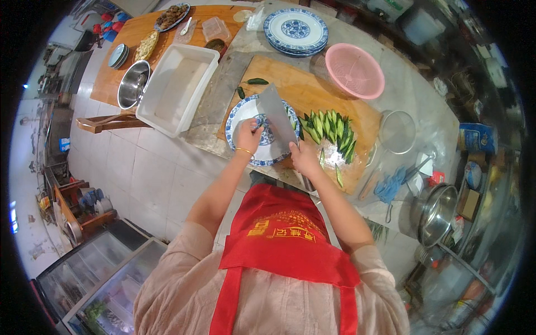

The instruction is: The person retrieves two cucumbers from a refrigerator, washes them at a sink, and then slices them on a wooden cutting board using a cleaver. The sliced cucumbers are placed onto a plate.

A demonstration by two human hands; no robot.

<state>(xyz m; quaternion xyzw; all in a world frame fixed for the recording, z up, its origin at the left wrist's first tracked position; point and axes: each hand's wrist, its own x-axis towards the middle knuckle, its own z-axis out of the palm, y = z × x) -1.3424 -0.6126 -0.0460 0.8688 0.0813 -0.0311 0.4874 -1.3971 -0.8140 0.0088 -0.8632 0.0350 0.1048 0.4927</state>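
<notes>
My right hand grips the handle of a cleaver, its broad blade held slantwise over a blue-and-white plate. Above that plate is my left hand, fingertips pinched together near the blade; a small dark-green spot shows there, and I cannot tell whether it is a held piece or the plate's pattern. Green slices show on the plate, partly hidden by the blade. To the right, cut cucumber pieces lie in a cluster on the wooden cutting board. Two cucumber ends rest near the board's far left corner.
Beyond the board stand stacked plates and a pink plastic basket. A white plastic tub and a steel bowl are at left. On the right lie a strainer, blue mesh and steel basins.
</notes>
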